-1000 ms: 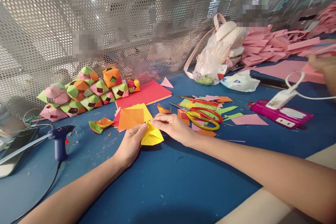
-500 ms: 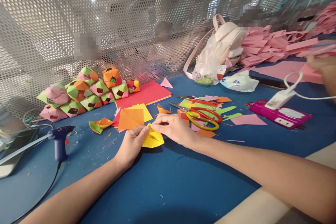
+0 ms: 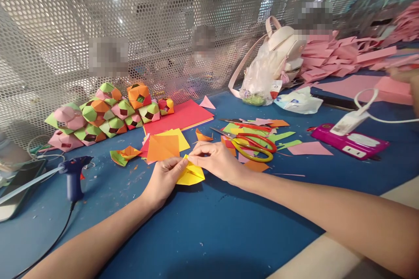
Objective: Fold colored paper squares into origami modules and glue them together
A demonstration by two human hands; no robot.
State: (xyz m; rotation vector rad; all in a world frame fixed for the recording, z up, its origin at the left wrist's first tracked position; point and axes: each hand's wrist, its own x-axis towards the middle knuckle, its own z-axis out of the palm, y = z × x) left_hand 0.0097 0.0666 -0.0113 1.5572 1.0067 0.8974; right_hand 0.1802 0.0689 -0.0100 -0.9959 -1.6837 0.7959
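Observation:
A folded yellow paper [image 3: 191,175] is held just above the blue table [image 3: 209,226], near the middle of the view. My left hand [image 3: 164,179] pinches its left edge between thumb and fingers. On the other side, the fingertips of my right hand [image 3: 218,160] are closed on its upper part. Behind my left hand lies an orange paper square [image 3: 163,147] on yellow and pink sheets. Scissors with red and yellow handles [image 3: 252,146] rest on paper scraps beyond my right hand.
Folded paper balls [image 3: 94,112] stand against the perforated metal panel [image 3: 157,22]. A blue glue gun [image 3: 74,178] is at left. A bag [image 3: 284,52], a purple power strip [image 3: 350,139] and pink papers [image 3: 337,56] are at right, with another person's hand [image 3: 404,76].
My hands and the yellow paper have hardly moved. At the far right, the other person's hand has shifted towards the right edge.

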